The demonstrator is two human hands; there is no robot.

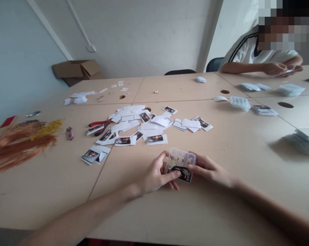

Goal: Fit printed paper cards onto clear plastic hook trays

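Above the near part of the table, a small clear plastic box (pixel 181 158) with small pieces inside is held between both hands. A black printed label covers its lower part. My left hand (pixel 158 172) is closed round the box's left side, its thumb on the label and fingertips showing beneath. On the right edge, my right hand (pixel 207 169) grips the box, with the thumb at the label's upper right. Beyond the hands lies a loose heap of printed cards (pixel 155 138), some black-faced and some white side up. Red-handled pliers (pixel 100 129) lie partly under the cards.
Orange and yellow strands (pixel 28 140) lie at left, near a small pink object (pixel 69 133). Stacks of clear boxes (pixel 240 103) stand at right. Across the table a person (pixel 262 65) handles something small. A cardboard box (pixel 76 70) sits behind the table. Round holes (pixel 285 105) pierce the tabletop.
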